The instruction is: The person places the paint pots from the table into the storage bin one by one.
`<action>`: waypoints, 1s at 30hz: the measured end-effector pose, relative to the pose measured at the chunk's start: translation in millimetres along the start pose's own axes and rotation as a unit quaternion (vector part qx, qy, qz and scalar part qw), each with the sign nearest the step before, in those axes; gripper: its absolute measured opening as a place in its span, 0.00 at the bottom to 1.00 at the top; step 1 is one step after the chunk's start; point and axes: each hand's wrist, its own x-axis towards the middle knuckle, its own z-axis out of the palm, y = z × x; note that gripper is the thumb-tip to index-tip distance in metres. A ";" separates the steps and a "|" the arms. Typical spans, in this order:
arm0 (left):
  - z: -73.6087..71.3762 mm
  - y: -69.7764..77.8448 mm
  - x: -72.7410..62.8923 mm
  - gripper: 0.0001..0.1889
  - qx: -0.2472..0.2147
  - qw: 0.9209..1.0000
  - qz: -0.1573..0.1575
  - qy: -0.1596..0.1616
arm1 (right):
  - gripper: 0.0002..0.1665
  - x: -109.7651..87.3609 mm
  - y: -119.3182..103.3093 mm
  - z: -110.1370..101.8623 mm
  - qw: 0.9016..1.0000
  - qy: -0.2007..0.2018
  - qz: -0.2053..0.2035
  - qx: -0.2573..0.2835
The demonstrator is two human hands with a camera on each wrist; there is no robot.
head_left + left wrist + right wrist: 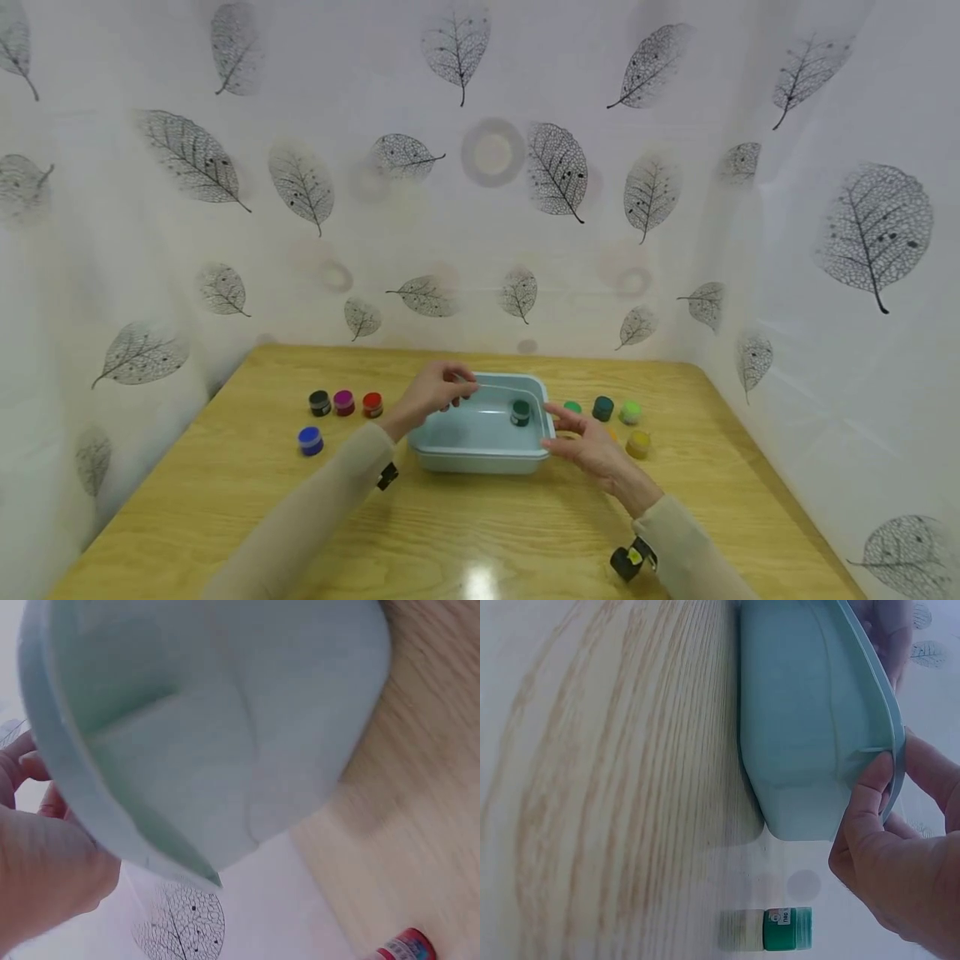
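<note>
A light blue plastic basin point(480, 463) stands on the wooden table, with a dark green paint jar point(521, 412) inside near its right end. My right hand point(592, 450) grips the right rim; in the right wrist view its thumb and fingers pinch the basin's edge point(889, 697). Over the left back part of the basin is my left hand point(438, 390), fingers loosely bent and nothing visible between them. The left wrist view shows that hand point(45, 855) beyond the basin wall point(187, 772), partly hidden by the rim.
Left of the basin stand black point(319, 403), magenta point(343, 402), red point(372, 405) and blue point(311, 441) jars. To the right are green point(572, 407), dark teal point(603, 408), light green point(631, 412) and yellow point(638, 444) ones. A leaf-print curtain point(480, 233) surrounds the table.
</note>
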 end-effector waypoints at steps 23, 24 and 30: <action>-71.1 -41.7 -34.5 0.16 0.001 1.000 0.003 0.009 | 0.43 3.0 3.4 -3.9 1.000 0.001 0.002 0.010; -74.7 -43.3 -35.4 0.16 -0.001 1.000 -0.002 0.011 | 0.43 2.5 3.0 -4.1 1.000 -0.001 0.000 0.010; -97.4 -50.9 -40.9 0.19 -0.011 1.000 -0.005 -0.011 | 0.42 0.0 3.7 -4.9 1.000 0.000 0.000 0.016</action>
